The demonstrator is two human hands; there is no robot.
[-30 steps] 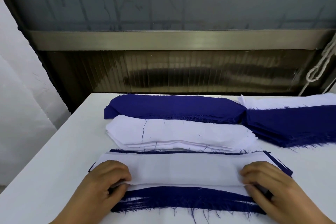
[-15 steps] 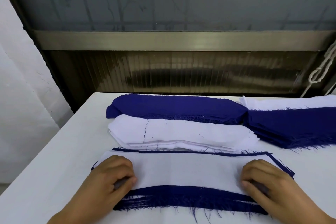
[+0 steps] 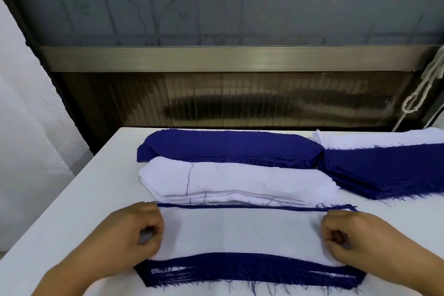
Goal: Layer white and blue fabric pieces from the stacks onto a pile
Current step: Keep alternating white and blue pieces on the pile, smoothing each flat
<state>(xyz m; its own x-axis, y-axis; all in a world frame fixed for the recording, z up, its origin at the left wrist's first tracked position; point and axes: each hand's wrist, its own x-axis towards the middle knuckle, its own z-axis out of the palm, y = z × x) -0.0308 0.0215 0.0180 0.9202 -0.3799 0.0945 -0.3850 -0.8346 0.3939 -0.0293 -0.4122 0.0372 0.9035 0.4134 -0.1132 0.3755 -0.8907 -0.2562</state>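
Note:
A white fabric piece (image 3: 240,233) lies on top of the near pile, whose frayed blue edges (image 3: 249,271) stick out in front and behind it. My left hand (image 3: 129,235) pinches the white piece's left end with curled fingers. My right hand (image 3: 360,240) pinches its right end the same way. Just behind the pile sits the white stack (image 3: 235,180), and behind that the blue stack (image 3: 228,146).
A second layered pile of blue (image 3: 384,170) and white (image 3: 374,139) fabric lies at the far right of the white table (image 3: 72,211). A dark wall panel with a metal rail runs behind the table. A knotted cord (image 3: 422,89) hangs at the right.
Both hands have slid the white piece farther from me over the blue layer, so less blue shows behind it and more in front.

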